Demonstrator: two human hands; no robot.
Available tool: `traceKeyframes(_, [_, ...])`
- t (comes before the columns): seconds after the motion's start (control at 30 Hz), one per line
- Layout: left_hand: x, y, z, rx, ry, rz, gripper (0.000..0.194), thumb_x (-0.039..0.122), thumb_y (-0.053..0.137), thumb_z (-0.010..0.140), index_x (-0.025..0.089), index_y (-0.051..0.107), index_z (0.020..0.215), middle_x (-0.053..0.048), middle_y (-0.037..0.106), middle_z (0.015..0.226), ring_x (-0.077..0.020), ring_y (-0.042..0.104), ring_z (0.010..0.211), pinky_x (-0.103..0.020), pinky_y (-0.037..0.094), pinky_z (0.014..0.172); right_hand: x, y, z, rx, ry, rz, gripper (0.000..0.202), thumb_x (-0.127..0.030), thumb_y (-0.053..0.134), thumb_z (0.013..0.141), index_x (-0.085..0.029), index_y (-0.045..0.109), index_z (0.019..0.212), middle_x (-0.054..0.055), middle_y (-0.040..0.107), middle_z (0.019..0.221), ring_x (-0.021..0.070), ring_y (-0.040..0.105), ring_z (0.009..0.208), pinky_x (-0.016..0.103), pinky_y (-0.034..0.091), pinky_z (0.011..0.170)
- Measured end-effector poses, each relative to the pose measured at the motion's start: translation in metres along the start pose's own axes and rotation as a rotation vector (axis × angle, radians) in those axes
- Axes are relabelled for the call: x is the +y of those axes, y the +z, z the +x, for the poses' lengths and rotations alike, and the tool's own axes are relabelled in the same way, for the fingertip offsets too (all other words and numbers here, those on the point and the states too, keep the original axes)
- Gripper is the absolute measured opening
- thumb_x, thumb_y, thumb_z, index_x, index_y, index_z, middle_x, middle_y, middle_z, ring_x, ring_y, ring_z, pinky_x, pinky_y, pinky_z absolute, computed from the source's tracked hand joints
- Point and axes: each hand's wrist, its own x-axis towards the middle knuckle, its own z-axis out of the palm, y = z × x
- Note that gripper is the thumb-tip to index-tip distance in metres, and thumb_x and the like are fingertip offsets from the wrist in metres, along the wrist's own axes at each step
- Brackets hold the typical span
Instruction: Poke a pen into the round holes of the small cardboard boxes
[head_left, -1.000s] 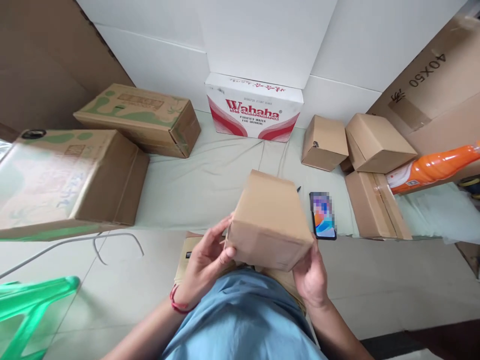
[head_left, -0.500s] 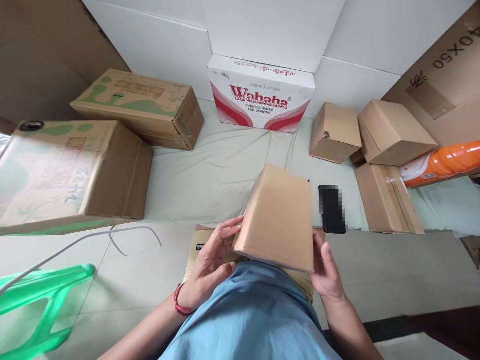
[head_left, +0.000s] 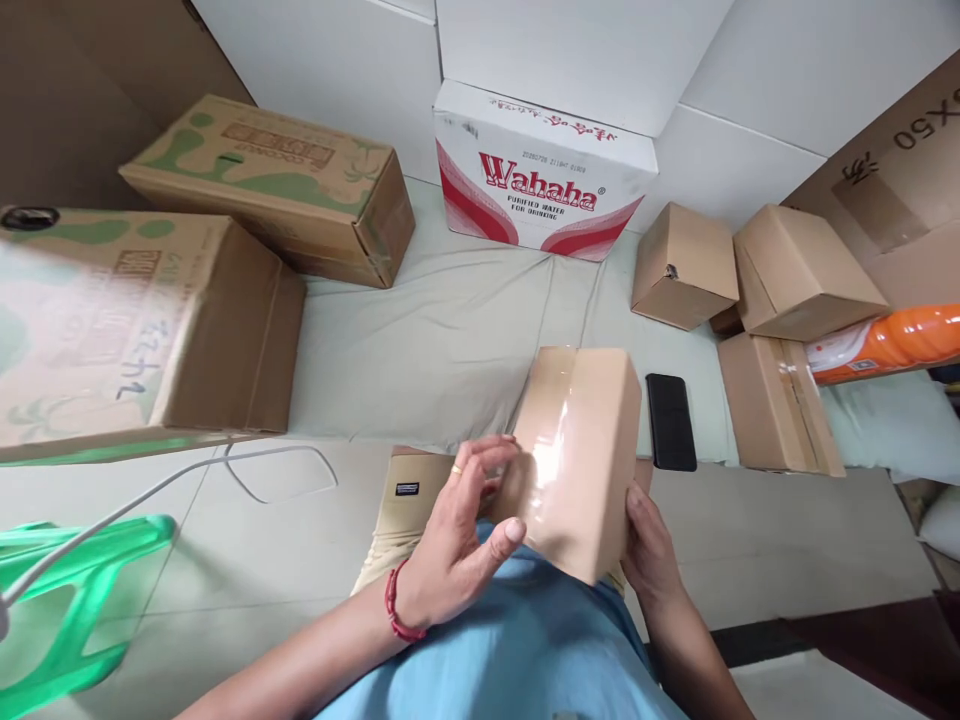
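Observation:
A small brown cardboard box point(head_left: 577, 450) is tilted in front of my body, a strip of shiny clear tape running along the face turned up to me. My left hand point(head_left: 469, 530), with a ring and a red bracelet, holds its left side loosely, fingertips and thumb at the taped face. On the lower right side, my right hand point(head_left: 654, 545) grips the box, its thumb showing and its other fingers mostly hidden behind. A black phone point(head_left: 671, 422) lies on the pale green cloth just right of the box.
Two large printed cartons stand left, the nearer carton point(head_left: 232, 330) and the farther carton point(head_left: 292, 170). A white Wahaha carton point(head_left: 540, 185) is against the wall. Right are several small boxes point(head_left: 686, 265) and an orange bottle point(head_left: 892, 340). A green stool point(head_left: 82, 590) and white cable point(head_left: 142, 510) are lower left.
The box has been turned in my hands, so its taped face now shows in place of a plain one. My left hand has shifted right along with it, and the view has moved slightly.

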Motion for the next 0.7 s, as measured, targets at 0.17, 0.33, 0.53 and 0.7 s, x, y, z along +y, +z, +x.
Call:
traceKeyframes(0.17, [-0.005, -0.027, 0.012, 0.012, -0.179, 0.109, 0.079, 0.08, 0.059, 0.096, 0.023, 0.051, 0.149, -0.018, 0.049, 0.147, -0.0374, 0.058, 0.129, -0.055, 0.053, 0.108, -0.025, 0.016, 0.0, -0.237, -0.175, -0.245, 0.045, -0.052, 0.072, 0.101, -0.026, 0.073, 0.138, 0.01, 0.078, 0.138, 0.029, 0.075, 0.126, 0.038, 0.063, 0.105])
traceKeyframes(0.33, [-0.017, -0.044, 0.007, -0.056, -0.033, 0.067, 0.067, 0.056, 0.068, 0.1, 0.031, 0.046, 0.157, -0.017, 0.039, 0.165, -0.0409, 0.042, 0.153, -0.06, 0.04, 0.125, -0.023, 0.021, 0.006, -0.293, -0.27, -0.289, 0.041, -0.041, 0.074, 0.102, -0.029, 0.071, 0.141, 0.008, 0.079, 0.137, 0.0257, 0.078, 0.121, 0.04, 0.063, 0.108])
traceKeyframes(0.53, [-0.038, -0.035, -0.008, -0.092, 0.014, -0.149, 0.084, 0.044, 0.075, 0.097, 0.039, 0.035, 0.17, -0.011, 0.024, 0.18, -0.0399, 0.015, 0.17, -0.063, 0.02, 0.138, -0.011, 0.015, 0.003, -0.208, -0.358, -0.22, 0.044, -0.037, 0.074, 0.102, -0.035, 0.069, 0.146, 0.005, 0.08, 0.135, 0.0238, 0.077, 0.125, 0.037, 0.065, 0.107])
traceKeyframes(0.7, [-0.046, -0.025, -0.009, -0.046, -0.02, -0.392, 0.068, 0.032, 0.076, 0.098, 0.041, 0.05, 0.16, -0.006, 0.03, 0.178, -0.0354, 0.024, 0.168, -0.058, 0.028, 0.137, -0.006, 0.002, 0.0, -0.149, -0.467, -0.337, 0.047, -0.029, 0.074, 0.102, -0.034, 0.067, 0.149, 0.007, 0.075, 0.145, 0.0252, 0.074, 0.132, 0.04, 0.063, 0.111])
